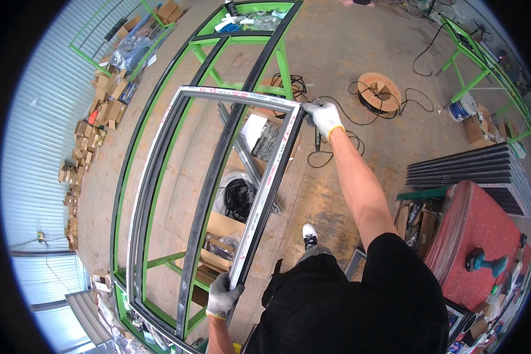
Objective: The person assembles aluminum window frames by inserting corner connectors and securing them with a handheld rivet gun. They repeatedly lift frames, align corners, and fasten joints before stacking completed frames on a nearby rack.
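Note:
A large rectangular window frame (236, 94) of dark profile with white protective film lies across a green steel work stand (159, 171). My left hand (222, 295), in a grey glove with a yellow cuff, grips the frame's near side rail close to my body. My right hand (323, 116), in the same kind of glove, holds the frame's far right corner with the arm stretched out. The frame's right rail (268, 189) runs between my two hands.
Cardboard boxes (236, 233) and a bag of black parts sit under the stand. A cable reel (379, 91) and black cables lie on the floor beyond. At right are stacked dark profiles (472, 171), a red-topped table with a cordless drill (484, 259), and another green stand (484, 65).

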Available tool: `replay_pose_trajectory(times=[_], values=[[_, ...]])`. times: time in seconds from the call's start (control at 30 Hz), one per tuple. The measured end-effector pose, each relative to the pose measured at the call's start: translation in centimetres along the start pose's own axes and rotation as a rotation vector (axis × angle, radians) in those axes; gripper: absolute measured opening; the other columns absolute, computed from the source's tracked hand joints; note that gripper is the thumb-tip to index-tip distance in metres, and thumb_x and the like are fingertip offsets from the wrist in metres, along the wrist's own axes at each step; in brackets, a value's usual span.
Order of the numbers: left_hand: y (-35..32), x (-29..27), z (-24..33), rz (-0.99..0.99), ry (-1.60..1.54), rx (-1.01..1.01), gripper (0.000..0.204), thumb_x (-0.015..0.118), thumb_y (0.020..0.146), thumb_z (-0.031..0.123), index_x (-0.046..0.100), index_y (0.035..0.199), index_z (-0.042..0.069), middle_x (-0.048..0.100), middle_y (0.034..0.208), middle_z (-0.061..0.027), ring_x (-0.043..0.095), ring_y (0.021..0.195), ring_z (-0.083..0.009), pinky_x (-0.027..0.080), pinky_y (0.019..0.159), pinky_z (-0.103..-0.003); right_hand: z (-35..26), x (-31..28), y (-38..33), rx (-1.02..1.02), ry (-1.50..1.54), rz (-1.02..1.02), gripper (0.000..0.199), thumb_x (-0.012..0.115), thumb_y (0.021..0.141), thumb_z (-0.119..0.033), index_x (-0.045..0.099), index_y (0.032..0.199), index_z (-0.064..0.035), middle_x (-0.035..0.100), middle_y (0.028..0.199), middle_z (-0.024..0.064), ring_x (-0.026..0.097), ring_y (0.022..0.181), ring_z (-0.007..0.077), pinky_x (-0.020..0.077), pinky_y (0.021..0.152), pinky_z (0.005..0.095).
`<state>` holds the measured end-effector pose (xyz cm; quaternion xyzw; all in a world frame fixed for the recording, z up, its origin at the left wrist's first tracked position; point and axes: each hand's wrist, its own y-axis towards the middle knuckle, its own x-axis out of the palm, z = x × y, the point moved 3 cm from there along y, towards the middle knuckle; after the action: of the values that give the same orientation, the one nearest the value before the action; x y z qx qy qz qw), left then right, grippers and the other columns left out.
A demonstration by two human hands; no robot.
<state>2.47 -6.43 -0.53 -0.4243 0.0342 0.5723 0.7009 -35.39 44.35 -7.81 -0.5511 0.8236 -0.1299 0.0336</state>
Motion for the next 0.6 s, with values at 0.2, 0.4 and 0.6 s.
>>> replay_pose_trajectory(times=[0.2,0.4,0.6], values=[[-0.1,0.0,0.2,0.01,0.024,-0.019,0.048,0.088,0.081,0.021,0.072,0.118,-0.005,0.077,0.093,-0.0102,0.07,0.084,-0.0152,0.058,0.079,-0.035,1.3,0.1,-0.4,-0.011,-0.048,-0.025,0.029,0.084,0.085,-0.02,0.076,0.091,0.0069,0.073,0.078,0.0109,0.066,0.067,0.0189,0.0513,0.063,0.0365],[0.0,0.1,0.0,0.017,0.034,-0.02,0.047,0.088,0.08,0.024,0.072,0.114,-0.004,0.075,0.09,-0.0105,0.069,0.082,-0.0161,0.057,0.078,-0.036,1.7,1.4,-0.1,-0.045,-0.192,0.117,0.039,0.082,0.084,-0.026,0.075,0.095,0.0107,0.073,0.08,0.0156,0.068,0.072,0.0227,0.0537,0.068,0.0399],[-0.4,0.0,1.3,0.042,0.085,-0.02,0.049,0.088,0.079,0.028,0.072,0.113,-0.003,0.075,0.09,-0.0152,0.071,0.084,-0.0214,0.057,0.081,-0.038,0.6,1.9,-3.3,-0.002,0.081,-0.075,0.013,0.077,0.093,-0.009,0.074,0.095,0.0033,0.069,0.077,0.0076,0.061,0.059,0.0174,0.0481,0.055,0.0335]])
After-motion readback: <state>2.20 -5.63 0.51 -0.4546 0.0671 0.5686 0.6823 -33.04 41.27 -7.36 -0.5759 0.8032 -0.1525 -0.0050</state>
